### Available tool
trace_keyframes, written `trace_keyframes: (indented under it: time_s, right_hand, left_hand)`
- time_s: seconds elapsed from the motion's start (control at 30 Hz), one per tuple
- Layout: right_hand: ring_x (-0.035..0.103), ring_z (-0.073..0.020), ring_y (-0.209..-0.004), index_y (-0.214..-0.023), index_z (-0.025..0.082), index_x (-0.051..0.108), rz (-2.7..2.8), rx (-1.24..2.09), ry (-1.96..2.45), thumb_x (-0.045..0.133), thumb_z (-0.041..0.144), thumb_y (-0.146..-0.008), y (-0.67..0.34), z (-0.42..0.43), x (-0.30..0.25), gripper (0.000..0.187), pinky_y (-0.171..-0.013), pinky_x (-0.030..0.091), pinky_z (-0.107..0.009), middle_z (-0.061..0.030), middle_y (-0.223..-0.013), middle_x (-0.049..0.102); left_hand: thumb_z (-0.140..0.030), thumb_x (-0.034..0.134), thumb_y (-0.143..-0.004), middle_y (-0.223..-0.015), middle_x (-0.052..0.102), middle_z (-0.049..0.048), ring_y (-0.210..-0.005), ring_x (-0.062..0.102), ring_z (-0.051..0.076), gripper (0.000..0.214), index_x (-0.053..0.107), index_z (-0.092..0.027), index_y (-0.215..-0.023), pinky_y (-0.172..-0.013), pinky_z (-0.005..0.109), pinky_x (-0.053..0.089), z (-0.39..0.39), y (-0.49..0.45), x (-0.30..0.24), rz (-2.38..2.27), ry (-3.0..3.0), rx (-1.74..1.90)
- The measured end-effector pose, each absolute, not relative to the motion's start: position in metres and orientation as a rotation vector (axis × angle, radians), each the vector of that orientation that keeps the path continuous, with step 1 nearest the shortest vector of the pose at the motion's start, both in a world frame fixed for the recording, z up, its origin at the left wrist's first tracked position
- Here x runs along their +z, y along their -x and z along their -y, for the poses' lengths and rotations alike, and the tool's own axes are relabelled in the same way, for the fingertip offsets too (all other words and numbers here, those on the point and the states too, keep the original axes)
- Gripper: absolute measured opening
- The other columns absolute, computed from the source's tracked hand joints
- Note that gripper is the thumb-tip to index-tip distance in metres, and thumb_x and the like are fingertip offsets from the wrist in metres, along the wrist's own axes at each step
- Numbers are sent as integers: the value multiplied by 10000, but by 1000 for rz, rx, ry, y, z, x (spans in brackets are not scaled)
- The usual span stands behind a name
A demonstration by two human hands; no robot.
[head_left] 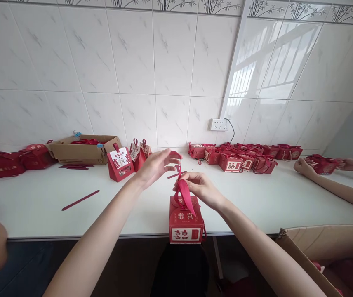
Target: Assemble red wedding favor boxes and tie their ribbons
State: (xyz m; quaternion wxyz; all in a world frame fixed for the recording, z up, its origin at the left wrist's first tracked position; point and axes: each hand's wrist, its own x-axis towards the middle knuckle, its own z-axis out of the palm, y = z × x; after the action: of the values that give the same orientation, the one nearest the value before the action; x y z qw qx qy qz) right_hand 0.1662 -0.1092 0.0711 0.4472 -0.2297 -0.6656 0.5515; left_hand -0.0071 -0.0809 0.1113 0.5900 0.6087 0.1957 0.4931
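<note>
A small red gift box [185, 222] with white and gold lettering sits at the table's front edge, its printed front towards me. Red ribbon [186, 194] rises from its top, with one tail draped down over the lid. My right hand [203, 187] pinches this ribbon just above the box, fingertips pressed together. Higher up and to the left, my left hand [156, 167] has its fingers curled on another stretch of the ribbon, which loops up between the two hands. The exact knot or loop is partly hidden by my right fingers.
Finished-looking red boxes [230, 163] cluster by the wall at right, more [36, 156] at left. Beside an open cardboard box [82, 150] stand upright red packets [121, 165]. Loose strips [80, 200] lie about. At right, another person's hands [304, 168] hold a box; a carton [328, 243] stands below.
</note>
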Motion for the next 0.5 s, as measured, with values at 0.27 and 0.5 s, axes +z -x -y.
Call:
trace_keyframes:
  time_s: [0.27,0.5]
  right_hand:
    - [599,-117,-610,-743,184,642,1474,1293,592,721,420,-718,-167,107,64,249,-603,476,-252,13,-668,639]
    - [606,-128,-627,-690,185,617,1463,1223,602,730,397,-709,-168,111,70,242,-630,483,-271,13,-639,622]
  left_hand:
    - [-393,626,-774,-1096,624,65,-1075,561,240,353,555,-208,-1066,-963,405,405,138,-10,23,-1149,-1817,1193]
    - [-243,592,-782,-895,604,54,-859,581,210,103,557,-187,-860,-799,374,487,147,-32,7,-1345,-2033,1181]
